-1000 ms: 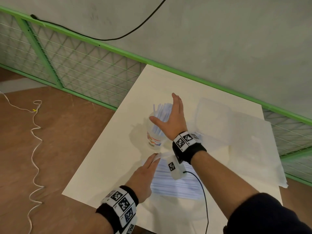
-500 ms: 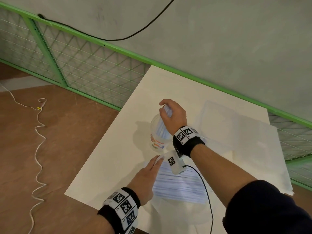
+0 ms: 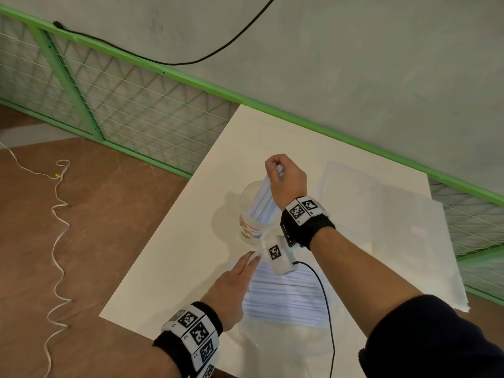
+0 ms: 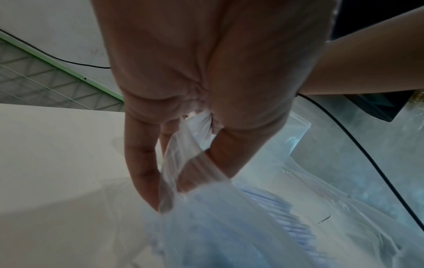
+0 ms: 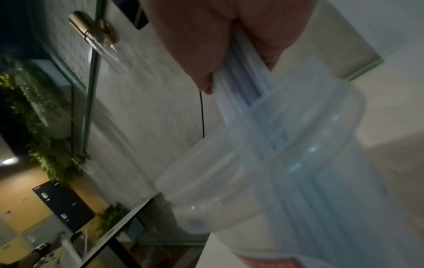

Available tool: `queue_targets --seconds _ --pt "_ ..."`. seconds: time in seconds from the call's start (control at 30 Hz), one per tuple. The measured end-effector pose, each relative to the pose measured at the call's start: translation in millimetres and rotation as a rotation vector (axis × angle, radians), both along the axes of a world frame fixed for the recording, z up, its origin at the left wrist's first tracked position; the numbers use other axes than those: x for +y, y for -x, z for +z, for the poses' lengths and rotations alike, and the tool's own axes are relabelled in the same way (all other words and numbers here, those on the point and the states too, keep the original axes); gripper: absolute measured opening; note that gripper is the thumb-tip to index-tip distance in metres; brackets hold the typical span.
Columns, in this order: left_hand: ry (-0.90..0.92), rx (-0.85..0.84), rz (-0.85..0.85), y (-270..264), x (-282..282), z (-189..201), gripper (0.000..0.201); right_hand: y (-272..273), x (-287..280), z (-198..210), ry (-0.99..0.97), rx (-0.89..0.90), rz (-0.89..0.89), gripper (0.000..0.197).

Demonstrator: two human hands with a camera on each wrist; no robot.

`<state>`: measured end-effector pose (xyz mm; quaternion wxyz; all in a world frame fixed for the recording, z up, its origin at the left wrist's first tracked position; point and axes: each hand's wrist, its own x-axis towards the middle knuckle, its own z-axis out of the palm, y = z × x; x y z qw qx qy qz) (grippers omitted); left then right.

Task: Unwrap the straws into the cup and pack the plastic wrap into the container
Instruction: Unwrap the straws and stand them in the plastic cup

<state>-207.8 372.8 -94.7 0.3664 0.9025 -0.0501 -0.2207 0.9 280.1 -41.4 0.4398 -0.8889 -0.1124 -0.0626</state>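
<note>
A clear cup (image 3: 252,211) with a coloured band stands mid-table, and a bundle of pale blue straws (image 3: 266,199) leans in it. My right hand (image 3: 276,170) grips the bundle's top ends from above; the right wrist view shows its fingers curled round the straws (image 5: 243,85) above the cup (image 5: 298,168). My left hand (image 3: 249,260) lies near the table's front and pinches an edge of the plastic wrap (image 4: 183,157) between thumb and fingers. More straws (image 3: 286,298) lie flat inside that wrap (image 3: 294,331).
A clear, shallow container (image 3: 351,186) sits right of the cup, with a white sheet (image 3: 425,257) spread beyond it to the right. The white table (image 3: 174,268) ends just left of my left hand. A black cable (image 3: 327,309) runs from my right wrist.
My right hand, which was flat and open against the straws in the cup, has curled round their top ends and risen slightly. My left hand has stayed on the wrap.
</note>
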Motion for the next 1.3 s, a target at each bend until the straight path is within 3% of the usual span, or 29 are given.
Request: queue_targets --seconds 0.27,0.4,0.57,0.67,0.8,0.9,0.97,1.23,1.3 --pt "-0.019 0.005 0.001 1 -1 3 0.098 2 6 17 0.407 0.142 0.078 0.039" --pt "-0.018 0.002 0.001 2 -1 6 0.098 25 0 47 0.331 -0.042 0.094 0.036" --pt "-0.035 0.007 0.001 0 -5 9 0.101 97 -32 67 0.103 -0.301 0.373 0.028" --pt "-0.028 -0.002 0.002 2 -8 9 0.100 155 -60 36 0.254 -0.183 0.476 0.026" --pt "0.059 -0.038 -0.036 5 -13 3 0.104 208 -95 -44 0.663 0.159 0.494 0.034" --pt "0.083 -0.037 -0.044 8 -20 3 0.107 232 -108 -83 0.876 0.127 0.439 0.049" --pt "0.088 -0.045 -0.051 10 -23 1 0.108 239 -108 -96 0.911 0.068 0.366 0.056" --pt "0.098 -0.064 -0.064 12 -22 -1 0.110 239 -98 -110 1.004 0.026 0.201 0.022" --pt "0.097 -0.071 -0.059 12 -20 0 0.110 239 -97 -110 1.003 0.041 0.197 0.023"
